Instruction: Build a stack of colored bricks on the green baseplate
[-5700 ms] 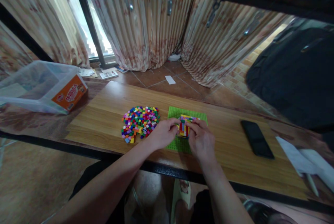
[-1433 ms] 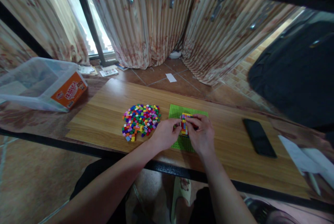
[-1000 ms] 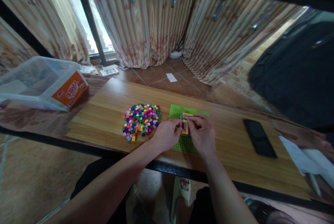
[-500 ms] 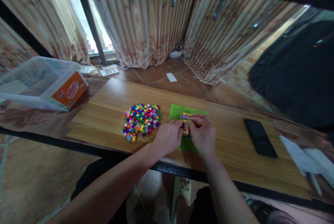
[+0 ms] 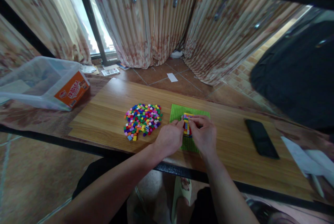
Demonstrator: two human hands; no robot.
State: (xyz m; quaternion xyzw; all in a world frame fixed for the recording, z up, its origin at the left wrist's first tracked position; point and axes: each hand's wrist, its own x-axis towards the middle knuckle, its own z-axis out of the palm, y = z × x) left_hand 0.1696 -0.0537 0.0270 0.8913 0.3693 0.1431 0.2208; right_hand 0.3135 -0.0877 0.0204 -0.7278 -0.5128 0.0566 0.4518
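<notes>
A green studded baseplate lies on the wooden board, partly covered by both hands. On it sits a small block of colourful toy bricks, yellow, red and blue among them. My left hand is closed at the block's left side, its fingertips against the bricks. From the right, my right hand is closed in a pinch over the block's top and right part. Whatever small piece may be between the fingers is hidden. Left of the baseplate spreads a pile of loose small bricks in many colours.
The wooden board rests on a table. A black phone lies on its right side, with white papers beyond. A clear plastic bin with an orange label stands at the left. Curtains hang behind.
Both hands stay at the brick block, with only slight finger movement. The whole view has shifted a few pixels; the pile looks the same.
</notes>
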